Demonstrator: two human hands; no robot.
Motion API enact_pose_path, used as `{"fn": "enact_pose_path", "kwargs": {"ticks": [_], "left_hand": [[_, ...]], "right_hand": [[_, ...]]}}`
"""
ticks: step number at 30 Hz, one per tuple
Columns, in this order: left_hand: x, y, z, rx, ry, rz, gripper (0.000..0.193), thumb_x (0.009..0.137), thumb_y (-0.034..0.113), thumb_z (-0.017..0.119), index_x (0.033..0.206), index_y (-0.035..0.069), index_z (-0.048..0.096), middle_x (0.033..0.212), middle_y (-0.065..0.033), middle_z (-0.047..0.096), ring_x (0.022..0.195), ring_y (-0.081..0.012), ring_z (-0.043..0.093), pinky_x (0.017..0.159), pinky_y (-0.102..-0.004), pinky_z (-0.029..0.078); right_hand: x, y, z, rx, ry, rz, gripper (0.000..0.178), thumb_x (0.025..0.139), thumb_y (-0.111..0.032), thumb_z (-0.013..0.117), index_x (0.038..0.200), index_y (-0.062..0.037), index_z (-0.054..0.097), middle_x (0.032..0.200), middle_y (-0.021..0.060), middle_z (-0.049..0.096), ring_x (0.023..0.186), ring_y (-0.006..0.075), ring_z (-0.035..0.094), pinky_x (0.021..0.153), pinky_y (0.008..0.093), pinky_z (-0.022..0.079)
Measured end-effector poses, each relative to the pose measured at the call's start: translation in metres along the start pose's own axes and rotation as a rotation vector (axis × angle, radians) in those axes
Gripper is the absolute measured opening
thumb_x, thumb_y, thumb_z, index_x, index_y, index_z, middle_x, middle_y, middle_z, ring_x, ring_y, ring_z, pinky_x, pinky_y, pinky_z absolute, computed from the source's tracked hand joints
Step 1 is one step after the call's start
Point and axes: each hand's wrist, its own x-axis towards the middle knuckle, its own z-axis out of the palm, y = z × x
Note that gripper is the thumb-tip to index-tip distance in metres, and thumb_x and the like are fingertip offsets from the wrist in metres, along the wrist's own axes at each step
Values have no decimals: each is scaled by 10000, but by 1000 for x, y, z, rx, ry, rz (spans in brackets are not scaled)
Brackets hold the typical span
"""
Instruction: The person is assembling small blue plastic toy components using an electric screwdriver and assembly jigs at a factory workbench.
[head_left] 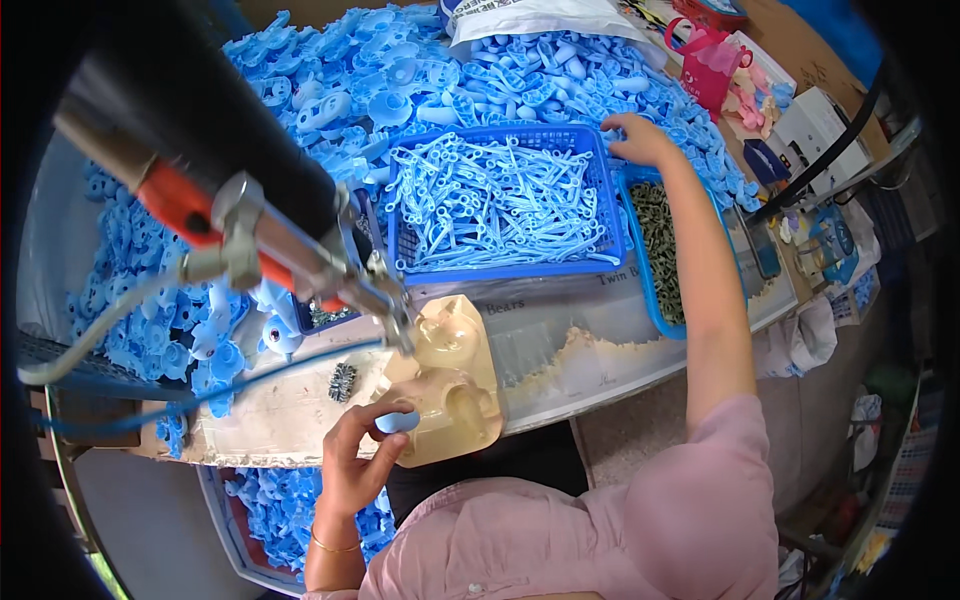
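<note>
Between the thumb and fingers of my left hand [352,458] is a small rounded light-blue plastic part [398,421]. It is held over the near left edge of a yellowish translucent moulded fixture [482,372] with hollows in it. My right hand [640,138] reaches far forward to the heap of light-blue moulded plastic parts [625,75], just past the right corner of a blue basket [520,270]. Its fingers are apart at the heap's edge, and I see nothing held in them. Thin light-blue sticks with ringed ends [500,200] fill the basket.
A metal-tipped tool [300,255] with hoses hangs over the left of the bench. A blue tray of small dark pieces [657,245] lies under my right forearm. A dark ridged piece [342,382] sits left of the fixture. Below is a bin of blue parts [265,505].
</note>
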Motion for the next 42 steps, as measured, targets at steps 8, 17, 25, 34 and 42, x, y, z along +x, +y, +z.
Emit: {"fn": "enact_pose_path", "kwargs": {"ticks": [8,17,25,34,42], "left_hand": [[-1,-1,4,-30,-26,-38,247,903,92,707,1120,-12,654,1064,-100,741,915,-161,677,826,-300,527],[0,-1,-4,35,31,-47,242,877,43,713,1108,-8,661,1055,-102,741,931,-161,674,824,-307,531],[-3,1,-9,139,126,25,344,762,-37,758,1092,39,696,1065,-98,745,846,-212,669,773,-318,525],[-21,-45,-6,428,61,373,429,663,50,772,1086,98,721,1174,-36,719,1097,-282,654,950,-409,527],[-30,-63,4,521,79,459,316,792,161,779,1091,89,706,1179,-35,694,1142,-257,640,1054,-473,471]], "right_hand": [[6,5,9,-289,-91,-24,443,781,-126,754,1217,-139,674,1262,149,597,1103,371,613,945,442,514],[47,-88,3,-81,296,-44,383,871,-165,659,1254,-146,656,1203,155,672,1127,350,619,961,445,498],[113,-142,71,-143,58,-155,350,901,-131,591,1240,-149,676,1177,170,699,1094,379,656,941,463,519],[19,-177,-12,610,-33,-178,278,1011,-252,599,1104,-14,709,969,46,710,859,126,687,784,254,533],[-191,-306,-18,400,-599,-515,230,860,-104,702,1077,-46,653,941,54,618,896,183,614,773,288,505]]}}
